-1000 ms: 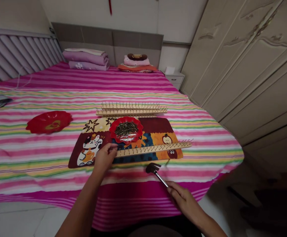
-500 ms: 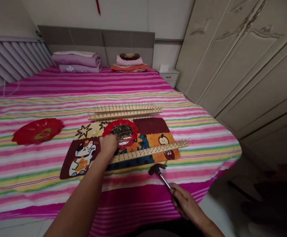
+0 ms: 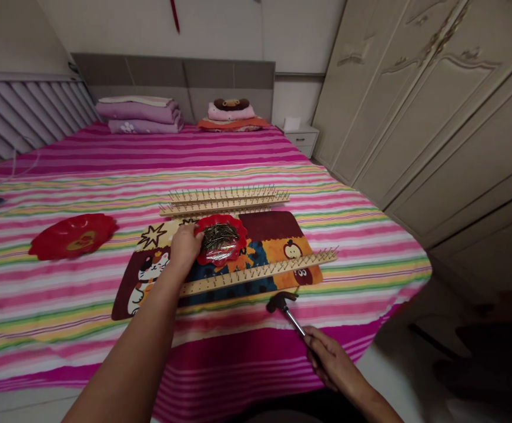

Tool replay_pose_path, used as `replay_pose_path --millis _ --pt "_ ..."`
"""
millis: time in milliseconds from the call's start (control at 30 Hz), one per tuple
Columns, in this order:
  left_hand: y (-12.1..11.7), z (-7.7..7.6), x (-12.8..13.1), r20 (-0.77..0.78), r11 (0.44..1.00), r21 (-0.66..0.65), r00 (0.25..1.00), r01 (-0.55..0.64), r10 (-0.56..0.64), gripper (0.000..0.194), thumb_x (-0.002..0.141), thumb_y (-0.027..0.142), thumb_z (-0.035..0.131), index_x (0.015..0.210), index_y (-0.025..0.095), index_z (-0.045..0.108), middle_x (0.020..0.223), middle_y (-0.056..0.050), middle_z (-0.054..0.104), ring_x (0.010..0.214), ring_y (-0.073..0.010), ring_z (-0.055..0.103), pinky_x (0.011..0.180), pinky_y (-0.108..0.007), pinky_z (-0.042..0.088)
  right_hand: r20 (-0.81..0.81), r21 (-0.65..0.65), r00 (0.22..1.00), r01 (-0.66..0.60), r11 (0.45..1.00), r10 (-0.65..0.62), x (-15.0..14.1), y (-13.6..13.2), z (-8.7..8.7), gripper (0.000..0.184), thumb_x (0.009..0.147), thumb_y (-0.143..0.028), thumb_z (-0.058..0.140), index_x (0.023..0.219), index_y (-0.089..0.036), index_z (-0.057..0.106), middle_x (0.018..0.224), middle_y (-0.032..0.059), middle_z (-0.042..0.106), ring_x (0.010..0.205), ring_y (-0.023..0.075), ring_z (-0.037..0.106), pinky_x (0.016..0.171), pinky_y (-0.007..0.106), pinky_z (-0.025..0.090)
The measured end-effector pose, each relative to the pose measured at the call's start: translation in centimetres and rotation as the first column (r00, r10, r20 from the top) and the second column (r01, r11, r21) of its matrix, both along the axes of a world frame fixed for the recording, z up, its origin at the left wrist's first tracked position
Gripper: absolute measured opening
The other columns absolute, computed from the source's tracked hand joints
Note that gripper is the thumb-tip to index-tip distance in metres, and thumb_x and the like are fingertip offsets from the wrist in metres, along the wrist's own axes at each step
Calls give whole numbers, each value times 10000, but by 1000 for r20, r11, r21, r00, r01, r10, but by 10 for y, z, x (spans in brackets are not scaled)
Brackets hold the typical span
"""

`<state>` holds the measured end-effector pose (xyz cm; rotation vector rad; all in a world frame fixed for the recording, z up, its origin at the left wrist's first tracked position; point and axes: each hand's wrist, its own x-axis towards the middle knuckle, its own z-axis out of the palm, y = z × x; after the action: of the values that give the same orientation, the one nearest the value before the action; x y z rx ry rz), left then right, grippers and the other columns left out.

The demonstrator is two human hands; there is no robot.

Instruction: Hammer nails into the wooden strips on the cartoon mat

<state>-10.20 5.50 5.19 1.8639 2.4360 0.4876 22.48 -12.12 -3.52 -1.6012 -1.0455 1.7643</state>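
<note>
Loose steel nails: heaped every which way in a scalloped red plastic plate, on a cartoon-cat mat mid-way across a striped bed.
Our left hand: nearer, curled against the plate's left rim; we cannot tell if it holds a nail.
Our right hand: closed around a steel-handled black hammer, by the bed's front edge.

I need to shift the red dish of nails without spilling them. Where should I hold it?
Pinch the dish's scalloped rim from the left, where the left hand is: the raised edge stands clear of the loose nails heaped inside.
</note>
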Motion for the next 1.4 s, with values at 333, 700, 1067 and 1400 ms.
replay_pose_path --millis 333,700,1067,1400 --pt "-4 -7 23 -221 927 -369 962 69 -160 251 722 231 484 848 209 700 969 -113 671 946 -279 582 780 -393 386 -1 -12 1000 -20 1000 20 1 1 0 302 746 -500 455 844 -215 460 431 -123 332 289 31 211 312 163 99" --pt "-9 -5 16 -251 907 -379 923 185 -293 306 770 212 404 911 157 670 997 -163 655 955 -284 570 804 -406 381 -23 -1 999 -41 999 41 3 2 -3 274 765 -482 437 828 -215 447 439 -124 361 269 17 210 291 138 107" --pt "-7 -5 16 -197 904 -352 925 243 -325 232 753 202 452 783 197 682 935 -121 685 904 -257 603 799 -371 377 -14 12 999 -38 999 38 3 1 -6 288 759 -497 447 821 -215 452 440 -123 355 270 19 222 281 133 112" --pt "-9 -4 12 -104 937 -255 957 239 -272 252 801 255 397 829 166 631 940 -118 668 904 -229 595 770 -332 398 -4 7 999 -44 999 44 3 2 -6 274 771 -486 436 815 -216 450 445 -123 365 266 18 224 268 130 113"
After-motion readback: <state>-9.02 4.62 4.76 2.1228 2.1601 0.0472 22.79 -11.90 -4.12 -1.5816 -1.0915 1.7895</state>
